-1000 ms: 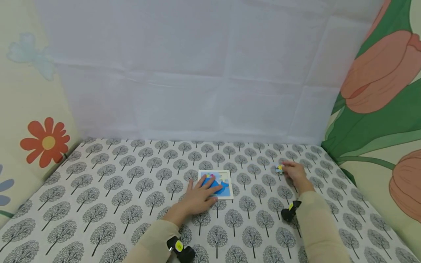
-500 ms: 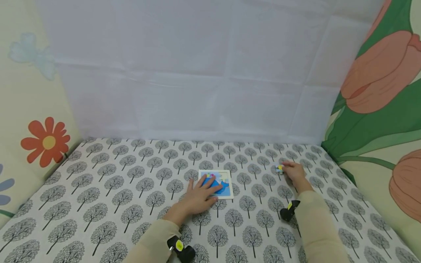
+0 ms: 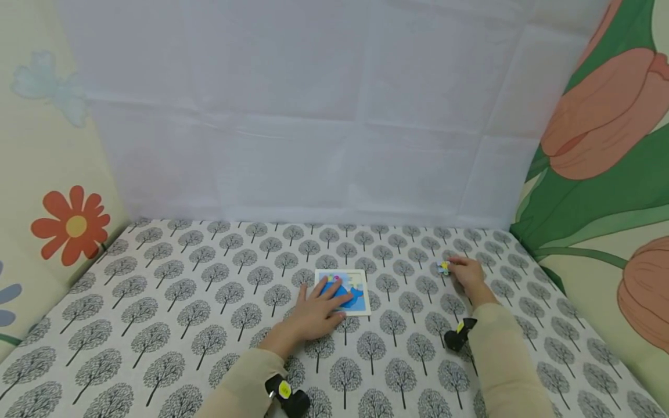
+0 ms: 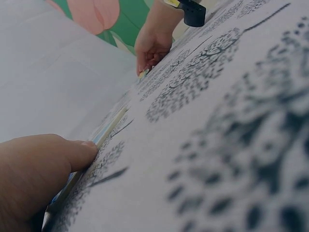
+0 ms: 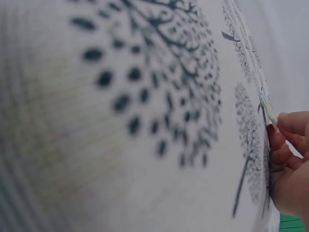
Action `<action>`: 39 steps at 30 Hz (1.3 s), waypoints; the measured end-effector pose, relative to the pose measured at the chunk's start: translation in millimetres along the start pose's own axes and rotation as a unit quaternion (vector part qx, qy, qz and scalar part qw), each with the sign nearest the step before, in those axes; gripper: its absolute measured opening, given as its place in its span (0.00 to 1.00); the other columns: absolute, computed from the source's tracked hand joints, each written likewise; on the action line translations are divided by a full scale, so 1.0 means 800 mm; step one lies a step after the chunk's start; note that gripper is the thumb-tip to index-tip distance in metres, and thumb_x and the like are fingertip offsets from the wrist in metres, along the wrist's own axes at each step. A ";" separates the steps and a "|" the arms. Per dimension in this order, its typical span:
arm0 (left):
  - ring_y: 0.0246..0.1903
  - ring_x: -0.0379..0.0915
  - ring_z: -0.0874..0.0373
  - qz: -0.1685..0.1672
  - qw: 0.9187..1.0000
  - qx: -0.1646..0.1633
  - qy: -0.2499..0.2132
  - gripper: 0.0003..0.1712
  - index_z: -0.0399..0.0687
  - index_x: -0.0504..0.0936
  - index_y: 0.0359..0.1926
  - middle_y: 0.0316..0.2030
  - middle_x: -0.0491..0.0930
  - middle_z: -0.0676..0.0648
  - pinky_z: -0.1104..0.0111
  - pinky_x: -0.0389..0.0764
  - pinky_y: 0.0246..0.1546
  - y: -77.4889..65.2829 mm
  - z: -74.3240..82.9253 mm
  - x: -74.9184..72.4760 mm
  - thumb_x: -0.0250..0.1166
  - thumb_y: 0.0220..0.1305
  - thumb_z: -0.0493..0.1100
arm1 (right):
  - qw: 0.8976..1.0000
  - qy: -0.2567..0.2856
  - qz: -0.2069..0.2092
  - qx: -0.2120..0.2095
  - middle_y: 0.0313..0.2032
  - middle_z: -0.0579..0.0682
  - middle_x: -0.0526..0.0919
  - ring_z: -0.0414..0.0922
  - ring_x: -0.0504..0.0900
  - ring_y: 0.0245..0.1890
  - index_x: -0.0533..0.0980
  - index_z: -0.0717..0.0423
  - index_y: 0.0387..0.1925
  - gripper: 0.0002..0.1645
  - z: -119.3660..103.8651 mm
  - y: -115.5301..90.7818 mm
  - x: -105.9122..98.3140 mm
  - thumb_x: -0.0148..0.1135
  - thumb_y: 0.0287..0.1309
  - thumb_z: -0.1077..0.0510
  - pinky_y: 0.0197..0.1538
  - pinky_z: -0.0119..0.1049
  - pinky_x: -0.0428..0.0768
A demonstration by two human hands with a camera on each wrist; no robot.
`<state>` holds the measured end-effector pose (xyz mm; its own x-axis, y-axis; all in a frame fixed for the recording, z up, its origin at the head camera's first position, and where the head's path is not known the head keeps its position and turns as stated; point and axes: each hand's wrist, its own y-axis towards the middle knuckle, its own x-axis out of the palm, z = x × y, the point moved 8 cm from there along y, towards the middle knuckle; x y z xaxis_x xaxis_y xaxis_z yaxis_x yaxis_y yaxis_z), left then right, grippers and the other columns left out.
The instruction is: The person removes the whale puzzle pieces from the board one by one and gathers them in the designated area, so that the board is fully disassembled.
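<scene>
A small framed jigsaw puzzle (image 3: 355,310) with a blue picture and a white border lies on the cloth. My left hand (image 3: 316,313) rests on it with fingers spread and straight, covering its left and lower part. In the left wrist view, the thumb (image 4: 82,153) lies along the frame's edge. Off to the right, my right hand (image 3: 468,276) pinches a small yellow and blue puzzle piece (image 3: 443,268) between thumb and finger, at the cloth. The right wrist view shows the piece (image 5: 268,108) only edge-on.
A white cloth (image 3: 219,348) printed with black trees covers the table. Behind it hangs a creased white sheet (image 3: 313,116). Walls with painted flowers (image 3: 77,226) flank both sides. A black wrist camera sits on each sleeve.
</scene>
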<state>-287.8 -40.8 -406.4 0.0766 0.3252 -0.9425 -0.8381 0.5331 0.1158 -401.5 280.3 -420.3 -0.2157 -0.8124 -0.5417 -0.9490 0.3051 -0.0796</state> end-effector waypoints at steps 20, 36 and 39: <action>0.62 0.34 0.44 -0.004 1.000 -0.006 0.003 0.25 0.57 0.63 0.61 0.63 0.50 0.45 0.42 0.34 0.53 0.002 -0.002 0.003 0.47 0.63 0.52 | 0.998 0.041 -0.008 0.040 0.46 0.59 0.71 0.39 0.70 0.29 0.67 0.65 0.52 0.21 -0.004 -0.007 -0.005 0.47 0.60 0.57 0.26 0.26 0.68; 0.62 0.35 0.44 0.003 1.000 -0.003 0.002 0.25 0.58 0.63 0.61 0.63 0.51 0.45 0.42 0.34 0.52 0.002 -0.005 0.005 0.47 0.63 0.53 | 0.997 0.037 -0.051 0.037 0.49 0.57 0.69 0.43 0.70 0.35 0.64 0.61 0.56 0.25 -0.029 -0.020 0.001 0.48 0.59 0.53 0.31 0.30 0.68; 0.62 0.35 0.45 0.003 1.000 -0.006 0.000 0.25 0.58 0.63 0.61 0.63 0.51 0.45 0.42 0.34 0.52 0.002 -0.005 0.004 0.47 0.62 0.53 | 0.997 0.047 -0.059 0.033 0.49 0.58 0.69 0.44 0.70 0.36 0.64 0.62 0.55 0.25 -0.034 -0.023 0.006 0.49 0.58 0.54 0.34 0.32 0.69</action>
<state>-291.0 -42.2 -410.6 0.0718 0.3284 -0.9418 -0.8446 0.5223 0.1178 -391.5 257.3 -398.4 -0.1280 -0.8868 -0.4441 -0.9526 0.2345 -0.1937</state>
